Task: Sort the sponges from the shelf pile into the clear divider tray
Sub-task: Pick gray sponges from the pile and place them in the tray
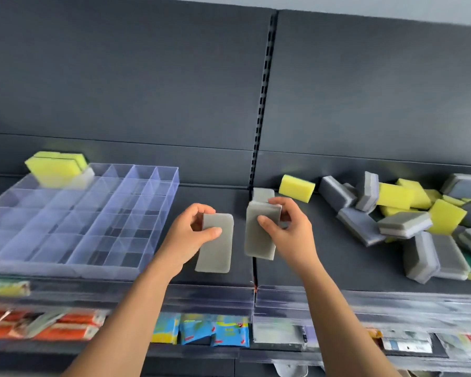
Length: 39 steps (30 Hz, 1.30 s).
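Observation:
My left hand (192,235) grips a grey sponge (216,248) by its upper end, above the dark shelf. My right hand (286,229) holds a second grey sponge (259,238) upright, with another grey sponge (263,194) showing just behind it. The clear divider tray (125,257) lies to the left on the shelf. Yellow sponges (56,164) sit in its far left corner compartments, stacked over a grey one. The pile of grey and yellow sponges (408,213) lies to the right on the shelf.
A lone yellow sponge (297,187) rests at the shelf back, left of the pile. A slotted upright (264,91) splits the dark back panel. Clear price rails (215,295) front the shelf edge. Packaged goods (215,333) hang on the lower shelf.

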Each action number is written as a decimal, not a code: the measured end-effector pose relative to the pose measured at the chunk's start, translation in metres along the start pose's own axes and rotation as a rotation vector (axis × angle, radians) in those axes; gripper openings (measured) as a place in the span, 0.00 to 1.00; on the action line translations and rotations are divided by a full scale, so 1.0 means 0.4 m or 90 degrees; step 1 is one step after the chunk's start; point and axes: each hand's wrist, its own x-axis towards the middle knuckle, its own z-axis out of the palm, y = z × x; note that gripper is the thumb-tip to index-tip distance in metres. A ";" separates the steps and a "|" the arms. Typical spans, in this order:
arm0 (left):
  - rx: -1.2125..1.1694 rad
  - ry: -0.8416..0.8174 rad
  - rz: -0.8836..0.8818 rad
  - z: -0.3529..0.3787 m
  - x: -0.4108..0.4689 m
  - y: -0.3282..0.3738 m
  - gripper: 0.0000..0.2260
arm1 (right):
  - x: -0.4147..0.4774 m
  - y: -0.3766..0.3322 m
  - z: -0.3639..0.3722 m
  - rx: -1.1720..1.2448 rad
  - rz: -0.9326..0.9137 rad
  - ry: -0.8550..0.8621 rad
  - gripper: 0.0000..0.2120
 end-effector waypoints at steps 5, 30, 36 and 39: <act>-0.026 0.024 0.029 -0.202 -0.029 -0.014 0.12 | -0.013 -0.118 0.179 0.016 -0.038 -0.021 0.13; 0.020 0.159 0.068 -0.689 0.237 -0.133 0.18 | 0.224 -0.282 0.717 0.034 -0.091 -0.109 0.14; 0.160 0.202 0.107 -0.761 0.330 -0.146 0.15 | 0.302 -0.290 0.801 0.015 -0.097 -0.085 0.14; 0.217 0.217 0.135 -0.794 0.376 -0.134 0.14 | 0.335 -0.304 0.840 0.002 -0.104 -0.057 0.14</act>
